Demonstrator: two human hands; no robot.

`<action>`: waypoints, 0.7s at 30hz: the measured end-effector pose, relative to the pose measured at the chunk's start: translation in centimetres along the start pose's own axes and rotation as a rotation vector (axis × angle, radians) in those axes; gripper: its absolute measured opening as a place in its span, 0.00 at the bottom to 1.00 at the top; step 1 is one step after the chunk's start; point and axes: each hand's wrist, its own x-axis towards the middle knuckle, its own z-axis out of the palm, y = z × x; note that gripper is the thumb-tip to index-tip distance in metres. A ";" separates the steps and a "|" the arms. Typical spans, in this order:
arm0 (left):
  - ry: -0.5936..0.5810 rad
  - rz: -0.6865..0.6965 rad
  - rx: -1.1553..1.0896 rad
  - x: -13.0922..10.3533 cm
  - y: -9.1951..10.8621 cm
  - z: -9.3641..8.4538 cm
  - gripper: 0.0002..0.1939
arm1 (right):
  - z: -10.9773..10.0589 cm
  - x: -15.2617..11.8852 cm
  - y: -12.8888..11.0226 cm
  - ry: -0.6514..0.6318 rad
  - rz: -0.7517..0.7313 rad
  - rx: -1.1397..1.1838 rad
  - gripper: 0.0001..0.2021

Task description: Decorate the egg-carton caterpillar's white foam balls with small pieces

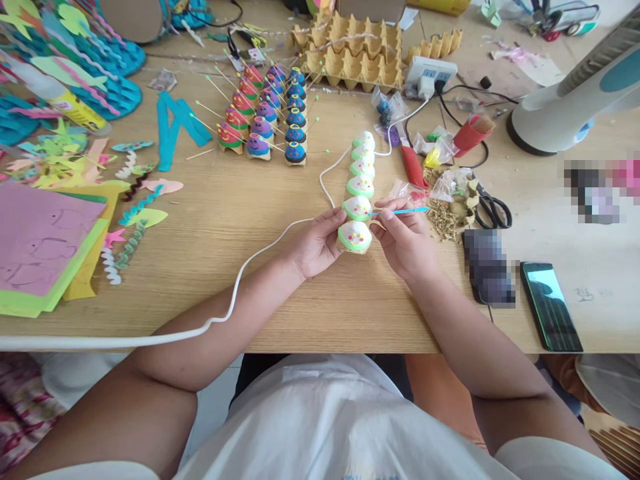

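Observation:
A strip of egg-carton cups runs away from me, each cup topped with white clay, a light green rim and small red and yellow face bits. My left hand grips its near end from the left, thumb by the second cup. Between the thumb and fingers of my right hand is a thin blue modelling tool. Its left end meets the side of the second cup; whether it presses into the clay I cannot tell.
Finished red, purple and blue cup strips stand behind, with thin sticks poking out. Bare egg cartons, a power strip and scissors lie beyond. A white cable crosses my left arm. A phone lies right, paper sheets left.

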 end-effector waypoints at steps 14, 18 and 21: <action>-0.013 -0.012 0.008 0.2 -0.1 -0.4 0.10 | -0.1 0.1 0.4 -0.014 -0.055 -0.058 0.18; -0.008 -0.017 0.011 0.3 -0.1 -0.5 0.10 | 0.1 0.1 0.3 -0.001 -0.046 -0.041 0.19; -0.006 -0.015 0.013 0.2 -0.1 -0.5 0.10 | 0.2 0.1 0.2 0.006 -0.040 -0.033 0.20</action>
